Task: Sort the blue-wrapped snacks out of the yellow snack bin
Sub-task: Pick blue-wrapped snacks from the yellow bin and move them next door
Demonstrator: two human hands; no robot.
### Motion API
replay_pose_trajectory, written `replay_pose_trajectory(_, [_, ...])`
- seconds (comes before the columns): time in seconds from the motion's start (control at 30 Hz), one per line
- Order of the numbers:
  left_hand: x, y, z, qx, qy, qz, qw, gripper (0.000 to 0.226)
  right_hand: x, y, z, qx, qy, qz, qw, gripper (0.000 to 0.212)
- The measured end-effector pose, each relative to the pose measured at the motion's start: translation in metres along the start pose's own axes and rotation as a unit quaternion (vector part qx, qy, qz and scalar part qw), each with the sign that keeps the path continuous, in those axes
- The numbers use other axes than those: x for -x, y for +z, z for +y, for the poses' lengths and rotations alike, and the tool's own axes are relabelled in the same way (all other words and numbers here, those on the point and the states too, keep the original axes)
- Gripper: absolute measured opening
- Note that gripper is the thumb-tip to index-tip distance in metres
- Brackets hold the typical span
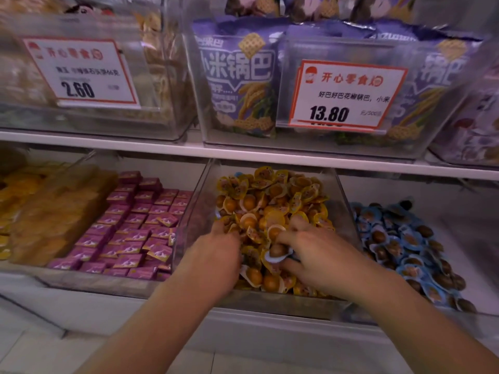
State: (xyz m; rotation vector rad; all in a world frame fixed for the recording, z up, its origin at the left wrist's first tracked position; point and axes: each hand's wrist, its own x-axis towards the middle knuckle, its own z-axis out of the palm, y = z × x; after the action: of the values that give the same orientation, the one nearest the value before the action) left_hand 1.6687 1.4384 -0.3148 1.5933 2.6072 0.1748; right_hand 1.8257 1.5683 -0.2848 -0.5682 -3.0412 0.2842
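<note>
Both hands in the yellow snack bin point(340, 201). Right hand point(321, 255) pinches 1 blue-wrapped snack point(276, 254) at pile centre. Left hand point(216, 252) dug into yellow snacks point(270, 201), fingers buried, grip unclear. Blue snack bin point(410, 238) right, pink packets point(135, 228) left. Price tags point(347, 94) above.

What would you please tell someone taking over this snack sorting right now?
Right hand: pinching one blue snack, not yet lifted out of the yellow bin.
Left hand: fingers buried in the yellow snacks; grip hidden.
Blue bin sits immediately right.
Done: one blue snack found.
Left: move it to the blue bin; another blue wrapper shows at the back edge; keep digging.
</note>
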Motion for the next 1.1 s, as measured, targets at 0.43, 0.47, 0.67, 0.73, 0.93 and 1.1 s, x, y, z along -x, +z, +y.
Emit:
replay_pose_trajectory(0.43, [-0.009, -0.024, 0.013, 0.574, -0.069, 0.172, 0.798, 0.02, -0.003, -0.01, -0.007, -0.674, 0.208, 0.115, 0.699, 0.02])
replay_pose_trajectory(0.47, [-0.01, -0.028, 0.019, 0.675, -0.08, 0.135, 0.721, 0.022, -0.001, -0.013, -0.01, -0.724, 0.214, 0.102, 0.648, 0.02])
replay_pose_trajectory(0.67, [-0.013, -0.028, 0.07, 0.777, -0.115, 0.144, 0.602, 0.007, 0.007, -0.015, -0.021, -0.776, 0.16, 0.087, 0.604, 0.031])
replay_pose_trajectory(0.73, [-0.014, -0.024, 0.082, 0.757, -0.131, 0.171, 0.617, 0.014, 0.008, -0.013, -0.024, -0.8, 0.173, 0.077, 0.569, 0.039])
replay_pose_trajectory(0.93, [-0.008, -0.009, 0.1, 0.503, -0.007, 0.262, 0.823, 0.04, 0.006, -0.005, -0.037, -0.788, 0.216, 0.091, 0.569, 0.036])
replay_pose_trajectory(1.1, [-0.006, -0.014, 0.101, 0.321, 0.118, 0.283, 0.896, 0.065, 0.018, -0.017, -0.034, -0.821, 0.182, 0.159, 0.518, 0.024])
